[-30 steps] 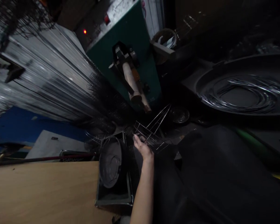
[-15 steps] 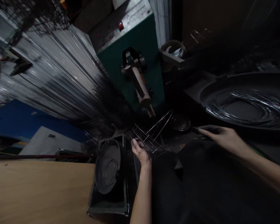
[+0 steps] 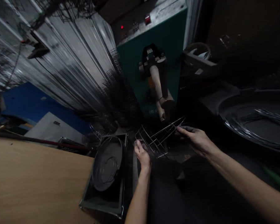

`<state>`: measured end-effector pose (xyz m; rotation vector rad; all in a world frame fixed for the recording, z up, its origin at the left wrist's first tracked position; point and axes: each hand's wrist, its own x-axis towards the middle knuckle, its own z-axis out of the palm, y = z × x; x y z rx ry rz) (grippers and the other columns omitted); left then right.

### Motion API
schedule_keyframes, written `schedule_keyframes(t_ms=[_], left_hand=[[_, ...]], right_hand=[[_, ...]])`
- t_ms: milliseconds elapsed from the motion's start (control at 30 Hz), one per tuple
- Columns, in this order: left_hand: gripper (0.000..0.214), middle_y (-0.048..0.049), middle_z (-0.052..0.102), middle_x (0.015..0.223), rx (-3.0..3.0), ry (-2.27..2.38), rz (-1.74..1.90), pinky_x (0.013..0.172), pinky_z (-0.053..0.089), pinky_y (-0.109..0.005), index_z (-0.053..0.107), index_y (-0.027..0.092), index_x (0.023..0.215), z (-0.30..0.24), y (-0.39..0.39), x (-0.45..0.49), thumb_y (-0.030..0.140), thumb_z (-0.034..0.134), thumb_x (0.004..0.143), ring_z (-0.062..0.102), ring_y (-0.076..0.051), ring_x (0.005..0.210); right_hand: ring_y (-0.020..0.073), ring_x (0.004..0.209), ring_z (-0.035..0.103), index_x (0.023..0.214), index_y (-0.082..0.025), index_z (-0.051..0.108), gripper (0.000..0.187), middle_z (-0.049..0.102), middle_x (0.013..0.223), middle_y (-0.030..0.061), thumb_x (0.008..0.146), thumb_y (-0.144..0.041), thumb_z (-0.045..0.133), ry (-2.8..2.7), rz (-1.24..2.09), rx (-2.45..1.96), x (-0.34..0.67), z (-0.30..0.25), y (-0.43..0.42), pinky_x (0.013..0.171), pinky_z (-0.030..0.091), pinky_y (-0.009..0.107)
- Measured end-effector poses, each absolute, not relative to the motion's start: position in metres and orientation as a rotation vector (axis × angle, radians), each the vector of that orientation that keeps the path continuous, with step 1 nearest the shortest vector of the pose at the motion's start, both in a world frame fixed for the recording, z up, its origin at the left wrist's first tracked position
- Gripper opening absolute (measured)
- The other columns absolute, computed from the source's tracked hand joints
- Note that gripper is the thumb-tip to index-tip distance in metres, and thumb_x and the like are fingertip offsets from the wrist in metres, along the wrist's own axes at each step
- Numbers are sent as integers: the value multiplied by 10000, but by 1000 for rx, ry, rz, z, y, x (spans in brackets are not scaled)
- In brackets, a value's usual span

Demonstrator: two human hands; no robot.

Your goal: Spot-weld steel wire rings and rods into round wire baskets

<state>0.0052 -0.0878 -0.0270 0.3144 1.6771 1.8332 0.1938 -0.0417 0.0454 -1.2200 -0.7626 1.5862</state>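
Right hand (image 3: pixel 196 140) come in, fingers now touching wire frame (image 3: pixel 160 138) right end; 2 hands on it.

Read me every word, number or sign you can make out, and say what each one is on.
Green panel: marking low down, perhaps "08", too blurred to be sure.
Steel top plate: small markings by the red button, too small to read.
Pale sticker on the dark bracket: too blurred to read.
Tag on the pale board: too small to read.
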Motion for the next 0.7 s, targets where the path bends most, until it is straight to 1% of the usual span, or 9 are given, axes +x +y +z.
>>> schedule_keyframes(t_ms=[100,167,233,300,433,500,567,633,700], left_hand=[[328,-13,605,829,416,1713,1800,719,456,-221,619,189,879,-24,-85,1,510,563,843,588,-139,804],[357,-3,581,764,466,1739,1778,670,444,-225,618,185,863,-22,-84,0,535,549,844,564,-131,722],[370,3,569,742,498,1760,1760,645,433,-224,618,184,862,-20,-83,0,543,531,851,543,-123,682],[375,2,574,750,521,1769,1745,654,433,-222,620,180,850,-18,-82,0,540,516,861,543,-119,685],[341,1,596,773,496,1765,1739,693,443,-214,628,178,863,-13,-81,0,502,522,872,558,-112,713],[321,9,585,749,445,1753,1732,665,439,-208,628,180,882,-9,-80,0,484,525,876,542,-102,675],[318,18,565,720,404,1726,1732,638,433,-202,625,180,887,-5,-79,0,483,531,873,527,-93,644],[329,21,556,709,400,1696,1749,641,434,-196,621,179,881,-3,-77,-1,499,548,858,532,-91,653],[348,22,553,703,420,1665,1765,650,437,-195,616,179,872,-3,-75,-3,522,571,835,542,-93,667]], right_hand=[[144,731,654,748,-152,697,196,696,853,90,629,-265,804,-668,1633,-1245,192,50,-40,500,504,148],[148,745,654,752,-155,699,187,698,895,94,624,-242,805,-641,1647,-1251,191,51,-39,500,511,152],[157,759,656,748,-161,695,190,697,919,93,613,-235,807,-637,1650,-1251,190,51,-37,493,515,160],[163,770,658,745,-168,687,195,695,918,89,614,-249,806,-655,1647,-1243,190,47,-36,495,519,165],[181,785,667,740,-170,667,193,691,912,98,662,-299,787,-756,1619,-1232,190,42,-32,520,544,194],[180,786,669,746,-168,664,174,692,911,98,679,-283,776,-739,1627,-1237,188,45,-32,530,549,193],[168,803,670,762,-171,669,137,695,914,89,696,-245,763,-662,1649,-1258,184,51,-32,539,545,168],[161,828,672,767,-180,674,106,698,911,77,708,-217,754,-586,1654,-1294,181,57,-32,550,542,145],[167,830,674,763,-187,674,93,699,896,73,717,-215,750,-578,1648,-1311,178,62,-32,559,550,150]])
